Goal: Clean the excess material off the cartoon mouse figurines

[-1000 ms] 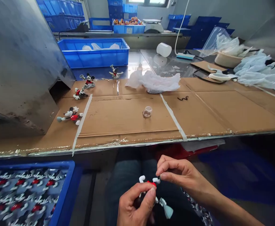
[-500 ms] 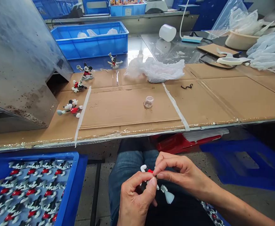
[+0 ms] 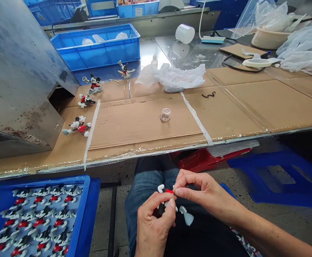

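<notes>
A small Mickey Mouse figurine (image 3: 169, 191) with red shorts, white shoes and a grey horn-shaped piece (image 3: 187, 216) is held low over my lap. My left hand (image 3: 156, 223) is closed around its body, thumb and forefinger meeting near the shorts; the fingers hide much of it. My right hand (image 3: 198, 189) pinches with thumb and forefinger right beside the shorts, against the left fingertips. Whatever lies in that pinch is too small to make out. At lower left, a blue tray (image 3: 82, 210) bears rows of similar figurines (image 3: 39, 221).
Cardboard (image 3: 134, 125) covers the bench, with several figurines (image 3: 78, 125) at its left, a small clear cup (image 3: 165, 115), a black squiggly piece (image 3: 208, 94) and a crumpled plastic bag (image 3: 172, 78). A metal housing (image 3: 24, 71) stands at left; a blue bin (image 3: 97, 53) sits behind.
The view has shifted slightly. My right fingertips have moved a little closer onto the figurine's red shorts; my left hand keeps its hold.
</notes>
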A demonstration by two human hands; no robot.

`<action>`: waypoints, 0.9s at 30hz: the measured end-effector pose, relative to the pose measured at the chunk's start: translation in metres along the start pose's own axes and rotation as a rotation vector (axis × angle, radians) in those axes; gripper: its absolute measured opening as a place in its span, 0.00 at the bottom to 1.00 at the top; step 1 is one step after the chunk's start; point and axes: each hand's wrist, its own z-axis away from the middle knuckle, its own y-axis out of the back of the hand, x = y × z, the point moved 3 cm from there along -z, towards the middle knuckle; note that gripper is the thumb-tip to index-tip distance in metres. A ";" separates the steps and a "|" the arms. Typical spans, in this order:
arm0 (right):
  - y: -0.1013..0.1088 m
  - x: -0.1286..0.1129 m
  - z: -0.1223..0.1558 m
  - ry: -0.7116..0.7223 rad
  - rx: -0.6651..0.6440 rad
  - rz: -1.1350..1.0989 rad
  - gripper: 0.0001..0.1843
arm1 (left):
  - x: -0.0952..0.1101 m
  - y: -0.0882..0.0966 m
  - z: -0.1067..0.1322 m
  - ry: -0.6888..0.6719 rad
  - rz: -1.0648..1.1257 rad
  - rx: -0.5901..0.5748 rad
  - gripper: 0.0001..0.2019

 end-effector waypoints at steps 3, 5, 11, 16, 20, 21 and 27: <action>0.000 0.000 0.000 0.011 0.022 0.000 0.15 | 0.001 0.000 0.000 0.045 0.000 -0.014 0.07; 0.000 -0.002 0.001 0.025 0.022 0.007 0.14 | 0.001 0.001 0.000 0.067 0.006 -0.019 0.08; -0.002 -0.006 0.003 0.062 -0.006 0.009 0.11 | 0.000 0.001 0.001 0.085 0.037 -0.032 0.08; -0.006 -0.004 0.003 0.040 -0.020 0.001 0.11 | 0.002 0.002 0.002 0.034 0.022 -0.013 0.08; -0.005 0.001 0.003 -0.007 -0.001 -0.064 0.12 | 0.000 0.003 0.001 0.062 0.027 -0.014 0.08; -0.005 0.002 0.002 -0.022 0.001 -0.084 0.13 | -0.001 0.003 0.001 0.076 0.036 -0.018 0.09; -0.006 0.005 0.000 -0.092 0.020 -0.243 0.15 | -0.005 0.004 -0.003 0.125 0.145 0.029 0.12</action>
